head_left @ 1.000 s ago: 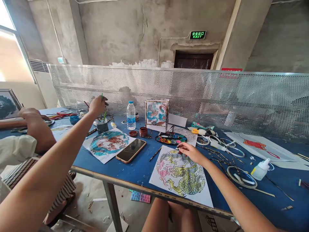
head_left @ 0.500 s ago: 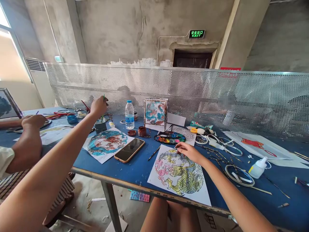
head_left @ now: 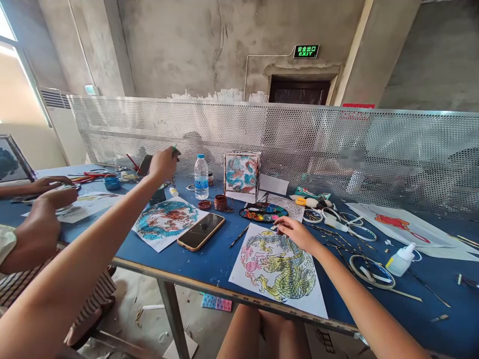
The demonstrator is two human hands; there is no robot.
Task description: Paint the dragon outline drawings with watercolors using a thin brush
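Observation:
My left hand point(head_left: 164, 163) is raised over the far side of the table, closed round a paintbrush point(head_left: 174, 148) of which only a bit of green handle shows. Below its wrist, partly hidden by my arm, stands a dark paint-water cup point(head_left: 157, 193). My right hand point(head_left: 294, 232) rests at the top edge of a dragon drawing point(head_left: 284, 269), coloured partly yellow and pink. Between its thumb and fingers is a small white piece point(head_left: 274, 228), too small to identify. Just behind that hand lies a paint palette point(head_left: 262, 213) with several colours.
A phone point(head_left: 201, 232) lies beside a blue-and-red dragon picture point(head_left: 164, 222). Behind them stand a water bottle point(head_left: 201, 179), an open brown paint jar point(head_left: 220, 202) and a framed dragon picture point(head_left: 242, 173). A glue bottle point(head_left: 400, 260) is at right. A co-worker's hands point(head_left: 56, 192) are at left.
My left hand has moved right and slightly up, away from above the cup, with the brush. My right hand has shifted slightly, exposing the white piece. The co-worker's hands have moved.

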